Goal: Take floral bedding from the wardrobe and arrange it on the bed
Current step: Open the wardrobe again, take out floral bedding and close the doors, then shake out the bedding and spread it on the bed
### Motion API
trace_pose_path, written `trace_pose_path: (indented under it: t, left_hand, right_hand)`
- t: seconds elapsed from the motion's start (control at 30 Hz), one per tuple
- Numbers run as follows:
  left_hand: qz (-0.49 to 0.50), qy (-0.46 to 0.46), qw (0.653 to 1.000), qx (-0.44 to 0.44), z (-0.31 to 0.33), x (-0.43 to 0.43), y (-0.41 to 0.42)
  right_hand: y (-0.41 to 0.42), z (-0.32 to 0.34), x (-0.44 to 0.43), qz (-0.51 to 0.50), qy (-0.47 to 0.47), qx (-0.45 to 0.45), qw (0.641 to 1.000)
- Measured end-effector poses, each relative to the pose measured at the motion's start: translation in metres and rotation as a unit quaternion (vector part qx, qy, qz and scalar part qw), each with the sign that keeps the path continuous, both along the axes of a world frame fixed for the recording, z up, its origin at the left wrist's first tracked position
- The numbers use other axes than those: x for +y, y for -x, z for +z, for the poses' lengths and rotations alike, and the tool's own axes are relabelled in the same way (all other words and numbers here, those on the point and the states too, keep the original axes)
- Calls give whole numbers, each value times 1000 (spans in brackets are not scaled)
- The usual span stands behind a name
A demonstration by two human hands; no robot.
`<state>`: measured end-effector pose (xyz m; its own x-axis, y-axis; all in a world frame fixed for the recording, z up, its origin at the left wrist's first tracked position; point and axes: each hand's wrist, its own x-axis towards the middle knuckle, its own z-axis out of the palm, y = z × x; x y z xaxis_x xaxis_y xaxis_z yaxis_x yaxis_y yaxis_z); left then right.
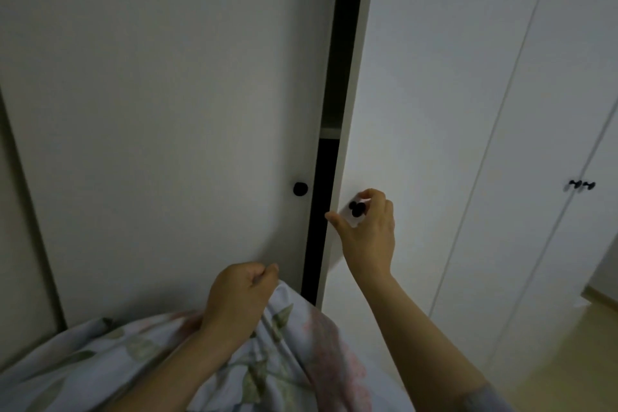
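Observation:
The floral bedding (281,354), pale with green leaves and pink flowers, is bundled low in the frame against my body. My left hand (239,298) rests on top of the bundle, fingers curled into the cloth. My right hand (366,227) is at the black knob (356,208) of the right wardrobe door (418,110), fingers curled around it. The left wardrobe door (167,94) carries its own black knob (300,188). A narrow dark gap (322,211) shows between the two doors, with a shelf edge inside.
More white wardrobe doors (551,110) with small black knobs (581,185) stand to the right. A light wooden floor (568,361) shows at the lower right. A wall strip lies at the far left.

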<state>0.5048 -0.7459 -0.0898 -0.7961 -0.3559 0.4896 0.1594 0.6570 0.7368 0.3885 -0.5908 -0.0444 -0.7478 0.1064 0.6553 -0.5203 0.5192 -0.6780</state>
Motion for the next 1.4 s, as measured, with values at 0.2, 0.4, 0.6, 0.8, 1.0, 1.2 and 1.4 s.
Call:
trace_pose_path:
  t: [0.2, 0.4, 0.6, 0.8, 1.0, 1.2, 1.4]
  left_hand:
    - [-3, -18, 1000, 3, -5, -10, 14]
    - [-8, -42, 999, 0, -11, -12, 25]
    - [-11, -51, 999, -12, -15, -7, 35]
    - [-16, -62, 998, -24, -16, 11, 47]
    - [-35, -70, 996, -29, -16, 54, 65]
    - [-77, -34, 996, -21, -10, 129, 96]
    - [-108, -12, 994, -7, -3, 225, 130]
  right_hand:
    - [17, 0, -18, 1, -2, -9, 1000]
    - [34, -1, -32, 19, 13, -37, 999]
    - [48, -1, -32, 29, -17, -73, 997]
    - [50, -6, -10, 138, -35, -133, 981]
    - [38, -19, 51, 236, -23, -204, 950]
    - [18, -65, 159, 183, -29, -234, 955]
    - [19, -106, 259, 133, -57, -260, 955]
